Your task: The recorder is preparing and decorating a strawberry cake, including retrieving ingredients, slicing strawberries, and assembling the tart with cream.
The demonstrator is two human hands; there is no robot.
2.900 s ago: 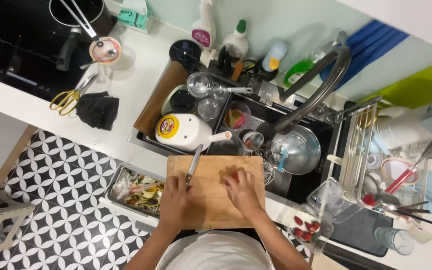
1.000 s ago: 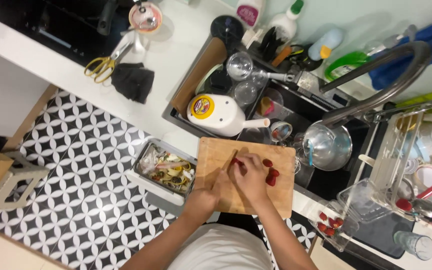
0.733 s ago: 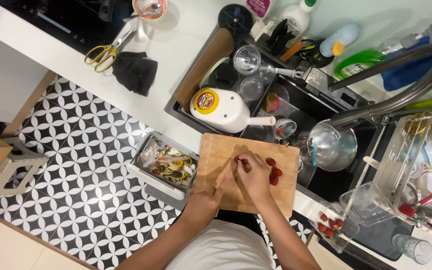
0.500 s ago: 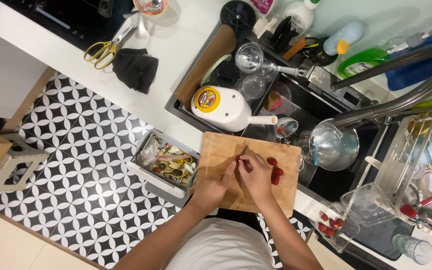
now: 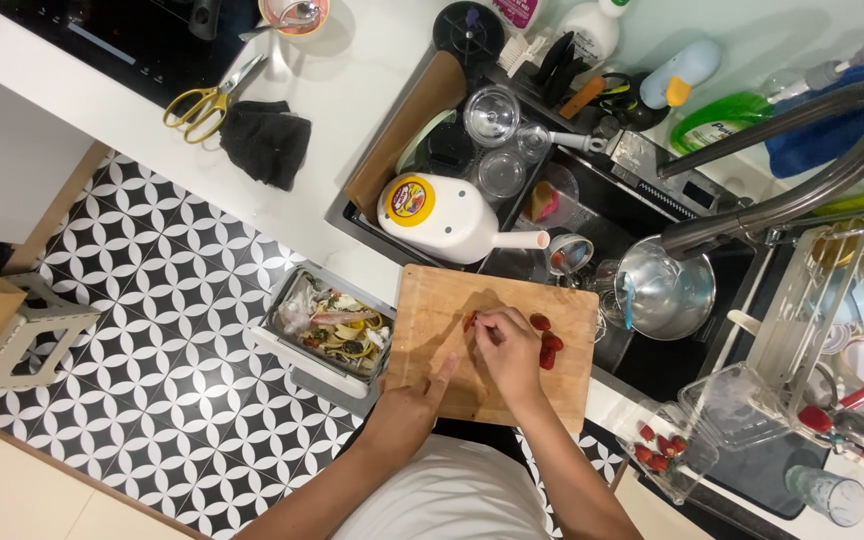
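a white kitchen counter (image 5: 352, 150) runs diagonally from the upper left to the lower right of the frame, above a black-and-white patterned tile floor (image 5: 142, 370) at lower left. a black sink (image 5: 572, 200) set into the counter fills the upper centre, crowded with drinking glasses, a white plastic jug with a yellow round label (image 5: 447, 215) and a shiny steel pot (image 5: 664, 290) under a curved dark metal tap (image 5: 802, 160). just below the sink, at centre, a rectangular light wooden chopping board (image 5: 432, 330) lies across the counter edge. to its left, touching or just beside it, sits a metal tray of vegetable scraps (image 5: 330, 330). the person's left hand (image 5: 414, 398) rests flat on the board's lower part, fingers loose, index finger stretched toward the other hand, grasping nothing. the right hand (image 5: 507, 348), near the board's middle, pinches a small red strawberry (image 5: 471, 321) between fingertips. several more cut red strawberries (image 5: 547, 345) lie on the board just right of that hand. at lower right, a clear plastic punnet holding a few strawberries (image 5: 664, 450) stands well apart from the board. yellow-handled scissors (image 5: 207, 98) and a crumpled black cloth (image 5: 264, 142) lie at upper left.
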